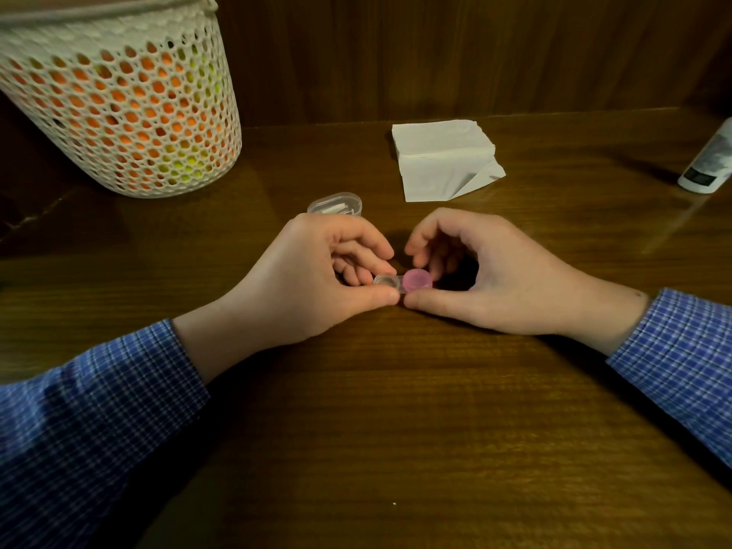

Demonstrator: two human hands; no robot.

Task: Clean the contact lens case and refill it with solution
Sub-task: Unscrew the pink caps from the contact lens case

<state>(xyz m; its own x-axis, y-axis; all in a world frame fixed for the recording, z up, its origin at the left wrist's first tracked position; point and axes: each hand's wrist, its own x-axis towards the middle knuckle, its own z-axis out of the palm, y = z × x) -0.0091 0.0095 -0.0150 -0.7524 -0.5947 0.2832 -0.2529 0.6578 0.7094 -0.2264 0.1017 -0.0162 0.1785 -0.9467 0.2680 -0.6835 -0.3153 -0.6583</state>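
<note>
A small clear contact lens case (398,282) lies between my two hands near the middle of the wooden table (396,410). Its right well carries a pink cap (419,280); its left well looks clear or uncovered. My left hand (313,279) pinches the left end between thumb and fingers. My right hand (487,275) holds the right end, thumb in front and fingers curled behind the pink cap. A white solution bottle (709,160) lies tilted at the far right edge.
A stack of white tissues (443,160) sits behind my hands. A clear oval plastic box (336,204) stands just beyond my left hand. A white mesh basket (119,101) with orange and yellow contents fills the back left. A wooden wall runs behind the table.
</note>
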